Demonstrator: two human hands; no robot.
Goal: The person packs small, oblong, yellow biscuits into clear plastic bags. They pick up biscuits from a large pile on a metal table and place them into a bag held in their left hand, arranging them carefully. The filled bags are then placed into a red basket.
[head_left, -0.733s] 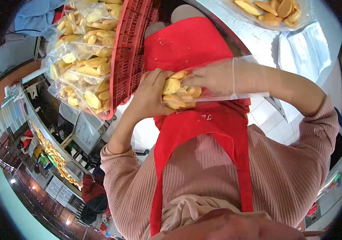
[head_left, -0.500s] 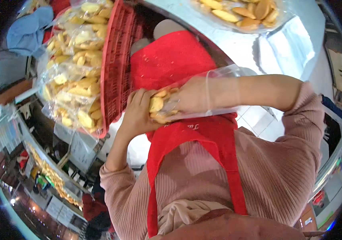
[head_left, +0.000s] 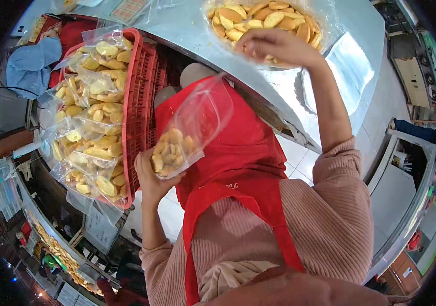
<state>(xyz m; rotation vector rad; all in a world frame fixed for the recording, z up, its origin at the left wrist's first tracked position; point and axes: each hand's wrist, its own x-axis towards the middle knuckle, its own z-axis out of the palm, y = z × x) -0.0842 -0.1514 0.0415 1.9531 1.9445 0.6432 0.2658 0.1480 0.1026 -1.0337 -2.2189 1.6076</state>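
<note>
A clear plastic bag (head_left: 208, 109), its lower part filled with golden oval biscuits (head_left: 171, 153), is gripped at the bottom by my left hand (head_left: 150, 176) over my lap. The bag's long upper part stands up unfilled, tilted to the right. My right hand (head_left: 276, 47) is over the near edge of a pile of larger golden-brown biscuits (head_left: 274, 19) on the table. Its fingers are loosely bent and a little blurred, with nothing visible between them. The pile lies in a spread of clear plastic (head_left: 330, 20).
On my left a red plastic crate (head_left: 132, 102) holds several filled biscuit bags (head_left: 98, 127). Ahead runs the metal table (head_left: 187, 30), its edge just beyond my knees. White plastic sheets (head_left: 348, 71) lie on its right side. A blue cap (head_left: 33, 66) rests beyond the crate.
My right hand has come out of the bag and moved up and over to the biscuit pile. My left hand has shifted left and down, still gripping the bag, which now tilts upward.
</note>
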